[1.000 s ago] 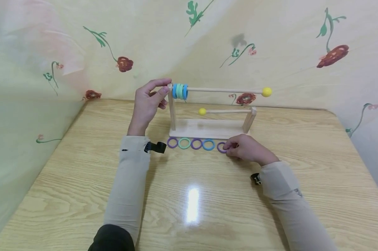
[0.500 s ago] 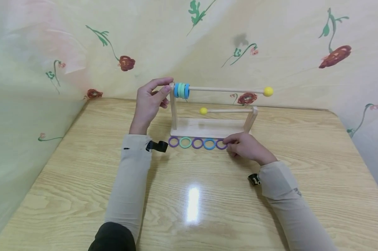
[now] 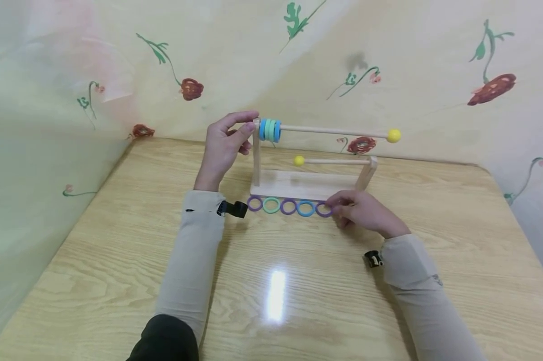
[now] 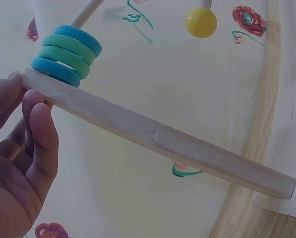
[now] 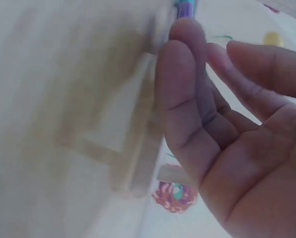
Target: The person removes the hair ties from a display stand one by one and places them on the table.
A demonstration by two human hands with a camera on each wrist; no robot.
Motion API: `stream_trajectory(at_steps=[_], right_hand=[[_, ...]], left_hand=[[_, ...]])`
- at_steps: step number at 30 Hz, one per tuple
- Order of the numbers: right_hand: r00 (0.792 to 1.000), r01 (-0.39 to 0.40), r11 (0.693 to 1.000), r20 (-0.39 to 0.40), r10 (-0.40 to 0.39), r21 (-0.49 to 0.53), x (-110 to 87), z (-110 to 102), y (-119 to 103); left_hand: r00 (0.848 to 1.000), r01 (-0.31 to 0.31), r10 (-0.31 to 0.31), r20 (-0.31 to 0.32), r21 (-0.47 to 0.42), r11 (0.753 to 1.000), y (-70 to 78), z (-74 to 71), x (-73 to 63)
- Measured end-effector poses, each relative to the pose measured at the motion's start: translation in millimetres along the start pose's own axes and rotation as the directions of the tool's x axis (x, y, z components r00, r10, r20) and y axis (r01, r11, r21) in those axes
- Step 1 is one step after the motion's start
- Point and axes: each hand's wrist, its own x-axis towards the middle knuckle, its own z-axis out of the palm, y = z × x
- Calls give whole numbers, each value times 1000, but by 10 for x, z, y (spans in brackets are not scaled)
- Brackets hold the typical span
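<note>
My left hand [image 3: 226, 145] pinches the top of the tall wooden post [image 3: 256, 160] of a ring stand. Blue and green rings [image 3: 269, 130] sit on the upper rod beside that post; the left wrist view shows the left hand's fingers at the post's end, close to the ring stack [image 4: 68, 54]. On the table before the stand's base [image 3: 298, 183], several purple, green and blue rings lie flat in a row. At the row's right end, my right hand [image 3: 366, 210] touches a purple ring [image 3: 322, 209] with its fingertips. In the right wrist view, nothing shows between thumb and forefinger.
A yellow ball [image 3: 393, 136] caps the long upper rod. The shorter lower rod [image 3: 336, 162] has another yellow ball [image 3: 299, 160] and joins a short post [image 3: 366, 173]. Behind the wooden table [image 3: 118, 240] hangs a flowered cloth [image 3: 235, 60].
The right hand has slid the rightmost purple ring left and inward, against the blue ring. The left hand keeps its hold on the post. The whole head view has shifted slightly.
</note>
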Motion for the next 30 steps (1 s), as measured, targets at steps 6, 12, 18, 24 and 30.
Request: stream_trajectory(at_steps=[6,12,18,24,30], right_hand=[[999,33,999,-38,-31,34,41,-47,-189],[986,121,990,-121,-111,78,193,58,-505],[935,315,919,-246,-257,236,386,243,-826],[879,428,832,-376,-293,353,617,426,-1032],[891,401,841,-369,-265,363,735,458,-1128]], left_hand=[[1000,-7,7,12,3,1000,-7,13,31],[1000,-3,3,19,4,1000,5,14,41],[1000,9,-9,16,-6,1000,-12,13,36],[1000,9,-9,10,-1,1000,-14,16,22],[1000,3,-3,3,0,1000,-22,0,38]])
